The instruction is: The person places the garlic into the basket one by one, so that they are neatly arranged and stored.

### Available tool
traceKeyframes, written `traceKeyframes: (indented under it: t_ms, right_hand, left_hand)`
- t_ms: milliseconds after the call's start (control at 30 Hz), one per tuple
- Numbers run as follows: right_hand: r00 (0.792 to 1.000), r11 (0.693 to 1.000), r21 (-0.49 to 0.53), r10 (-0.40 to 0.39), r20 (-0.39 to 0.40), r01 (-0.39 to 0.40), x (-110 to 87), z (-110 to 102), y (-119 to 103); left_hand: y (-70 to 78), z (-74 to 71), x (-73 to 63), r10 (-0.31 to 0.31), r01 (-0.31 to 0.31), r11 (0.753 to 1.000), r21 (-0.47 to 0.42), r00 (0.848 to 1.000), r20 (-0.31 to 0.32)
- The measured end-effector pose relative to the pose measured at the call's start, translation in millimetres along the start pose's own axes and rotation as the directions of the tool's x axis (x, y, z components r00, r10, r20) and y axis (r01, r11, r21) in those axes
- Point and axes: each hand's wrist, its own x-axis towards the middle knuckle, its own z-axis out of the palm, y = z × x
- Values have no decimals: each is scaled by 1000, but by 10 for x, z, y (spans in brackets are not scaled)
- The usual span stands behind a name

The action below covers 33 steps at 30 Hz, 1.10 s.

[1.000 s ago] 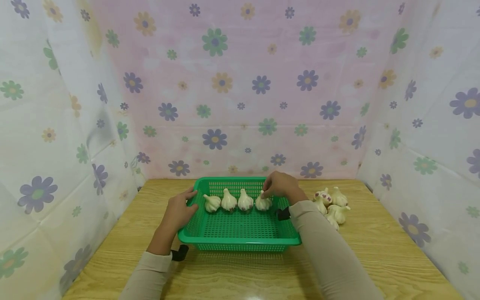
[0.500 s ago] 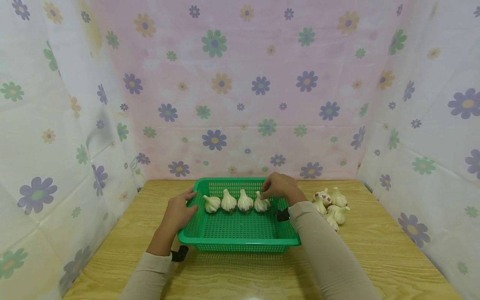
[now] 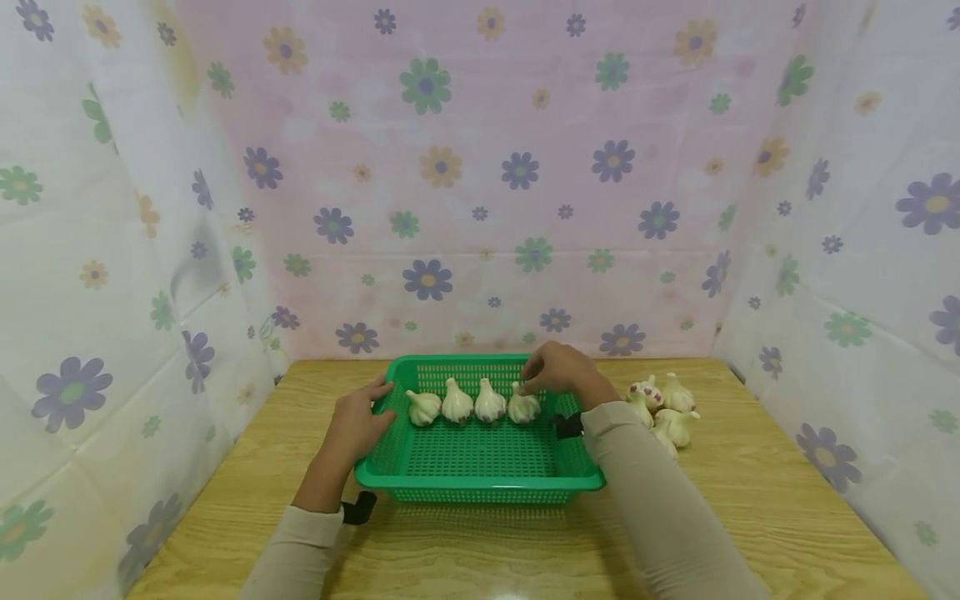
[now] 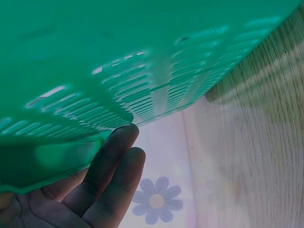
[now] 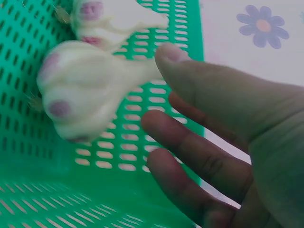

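Observation:
In the head view, several garlic bulbs stand in a row inside a green plastic basket [image 3: 480, 482], along its far side. My right hand [image 3: 561, 368] is over the rightmost garlic bulb [image 3: 523, 408]. In the right wrist view, that thumb lies at the bulb's stem [image 5: 137, 71], while the other fingers [image 5: 190, 147] are spread apart from it, loosely bent. The thumb hides the stem's end. My left hand [image 3: 360, 425] rests at the basket's left rim, thumb inside. Its fingers [image 4: 111, 166] lie loosely along the outer wall in the left wrist view.
A small pile of garlic bulbs [image 3: 675, 417] lies right of the basket on the wooden table [image 3: 465, 550], partly behind my right sleeve. Flowered cloth [image 3: 480, 167] encloses the table at the back and both sides.
The rightmost garlic bulb shifted slightly left toward the row, along with my right hand, and then stayed there. My left hand has kept its place on the basket.

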Motion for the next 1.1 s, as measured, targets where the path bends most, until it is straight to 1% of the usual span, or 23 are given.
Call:
traceKeyframes:
  t_ms: [67,233,367,467,633,767,900,967,1100]
  right_hand:
    - [999,999,33,-32,-4,32,-10,-20,18]
    - [996,993,90,-79,-31,82,-56,-90,63]
    - [996,984,150,-86,-35,91,-134,-187,84]
    - [994,979,177,-95,-47,102,-189,-254,144]
    - [988,965,215,-139,-68,151,-301,-333,230]
    - [982,958,224,-165,-91,181,-429,-384,296]
    - [978,964,192,-158,-139,183,-581,-424,376]
    - [974,964,192,-155,-165,186,-654,-436,417]
    - [965,953,223,-158,-209,204,-777,-440,501]
  left_hand:
    - [0,3,6,-2,2,1000,1,1000,-1]
    - [-2,8,10,3,-3,1000,-6,1000,-4]
    - [-22,14,23,13,-13,1000,-2,1000,-3]
    - [-37,20,31,10,-10,1000,-4,1000,-1]
    - [-46,7,29,12,-12,1000,-3,1000,-6]
    - [-48,0,28,21,-21,1000,-4,1000,-6]
    - [-38,9,29,15,-15,1000,-7,1000,-5]
    - [-29,13,28,12,-12,1000,-10,1000,-5]
    - [-12,8,22,9,-9,1000,-9,1000,-4]
